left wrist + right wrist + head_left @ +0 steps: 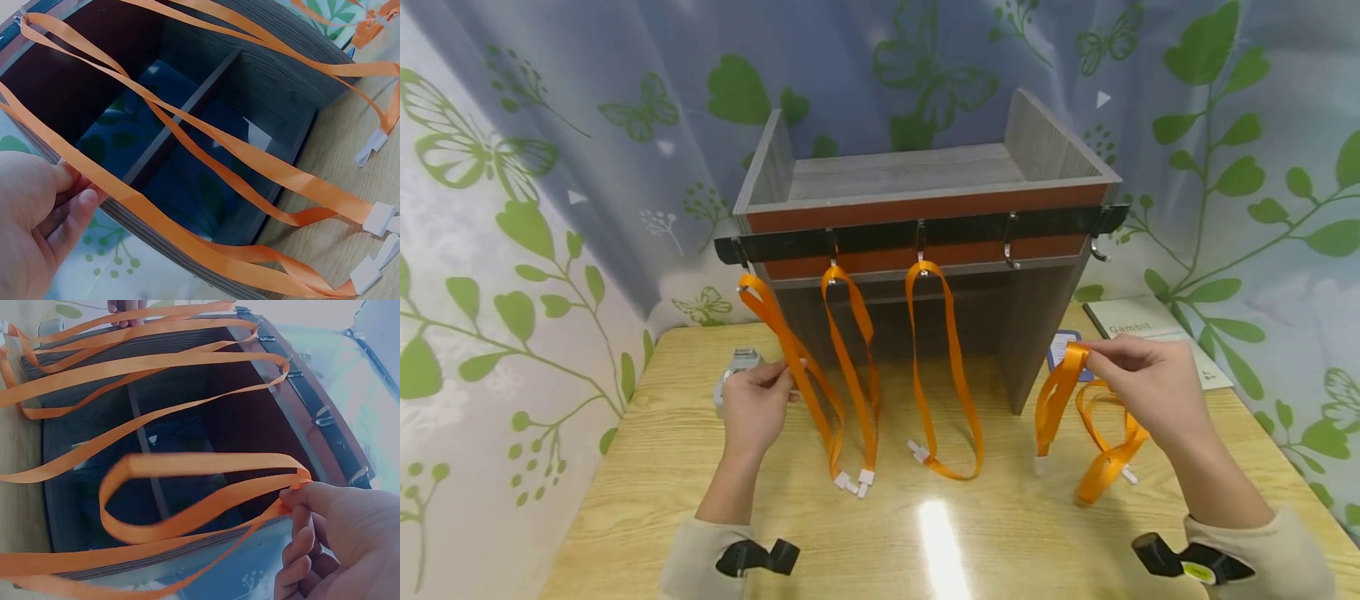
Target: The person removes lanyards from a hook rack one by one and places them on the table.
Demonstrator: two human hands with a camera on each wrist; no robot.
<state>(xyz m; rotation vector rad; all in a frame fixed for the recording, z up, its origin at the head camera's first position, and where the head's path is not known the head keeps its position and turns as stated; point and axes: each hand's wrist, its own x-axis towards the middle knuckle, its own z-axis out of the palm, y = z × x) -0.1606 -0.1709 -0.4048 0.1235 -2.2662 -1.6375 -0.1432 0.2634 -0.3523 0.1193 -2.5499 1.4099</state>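
Note:
My right hand (1150,383) pinches an orange lanyard (1054,400) between thumb and fingertips, to the right of the grey wooden shelf (1037,333). In the right wrist view a loop of its strap (206,464) sticks out from the fingers. My left hand (758,408) has its thumb and fingertips at the strap of the leftmost hanging lanyard (790,342), with a fingertip behind the strap. Two more orange lanyards, a second one (850,350) and a third one (955,350), hang from the black hook rail (880,237). Their white clips (866,477) reach down near the table.
Two bare hooks, one (1011,250) right of centre and another (1099,250) at the end, sit on the rail. More orange strap (1108,467) lies beneath my right hand. Behind it are a blue-edged card (1060,343) and a notebook (1150,321). A grey device (741,360) stands at left.

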